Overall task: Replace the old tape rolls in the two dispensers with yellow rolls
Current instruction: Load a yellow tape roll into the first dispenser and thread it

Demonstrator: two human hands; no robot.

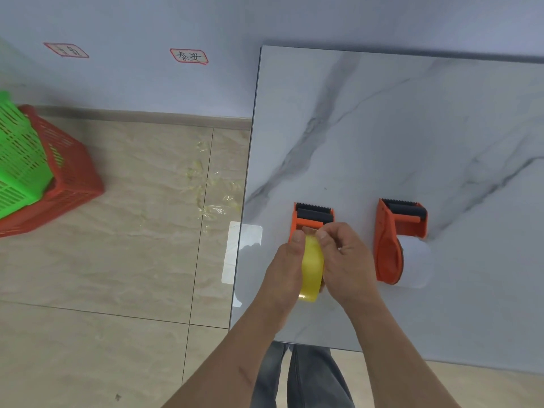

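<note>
Two orange tape dispensers stand on the marble table (382, 128). The left dispenser (313, 216) carries a yellow tape roll (312, 267). My left hand (287, 266) grips the roll's left side, thumb on top. My right hand (343, 257) clasps its right side, fingertips pinching at the roll's top near the dispenser's roller. The right dispenser (391, 245) holds a clear, whitish roll (416, 260) and nothing touches it.
The table's left edge runs beside my left hand, with a white sticker (235, 248) over it. Crumpled tape scraps (209, 187) lie on the tiled floor. A green basket (17, 160) sits in a red basket (67, 178) at far left.
</note>
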